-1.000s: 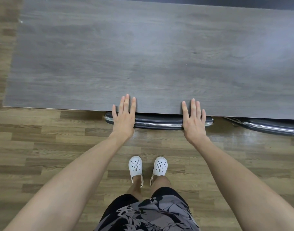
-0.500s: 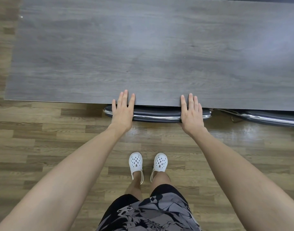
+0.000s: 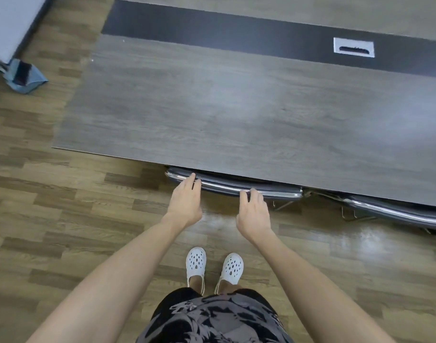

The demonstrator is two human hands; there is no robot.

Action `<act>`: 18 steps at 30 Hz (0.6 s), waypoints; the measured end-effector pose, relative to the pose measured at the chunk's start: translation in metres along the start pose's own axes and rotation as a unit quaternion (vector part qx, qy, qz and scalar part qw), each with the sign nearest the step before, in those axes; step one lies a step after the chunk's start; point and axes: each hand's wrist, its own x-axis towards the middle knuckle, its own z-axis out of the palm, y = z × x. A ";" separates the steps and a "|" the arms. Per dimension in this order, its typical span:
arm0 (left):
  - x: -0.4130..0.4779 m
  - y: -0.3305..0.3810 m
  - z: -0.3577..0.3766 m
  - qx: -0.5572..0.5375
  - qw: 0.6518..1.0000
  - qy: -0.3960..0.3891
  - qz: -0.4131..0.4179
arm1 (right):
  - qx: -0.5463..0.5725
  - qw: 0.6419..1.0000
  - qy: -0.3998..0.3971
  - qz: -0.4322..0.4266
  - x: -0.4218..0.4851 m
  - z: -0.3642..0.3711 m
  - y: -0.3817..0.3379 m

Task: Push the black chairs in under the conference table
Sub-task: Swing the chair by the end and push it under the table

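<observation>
Now left hand (image 3: 186,201) and right hand (image 3: 253,214), fingers slack, have eased back along the chair (image 3: 224,186).

No text, label, brand, number or sign can be read anywhere in the frame: the print on the shorts (image 3: 212,320) at the bottom is a leafy pattern without letters, and the white plate (image 3: 390,49) set in the desk (image 3: 236,107) at upper right bears only a dark slot
</observation>
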 end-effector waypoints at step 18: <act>-0.070 -0.050 0.001 -0.097 0.992 -0.064 -0.038 | -0.049 0.978 -0.112 -0.169 0.004 -0.019 -0.077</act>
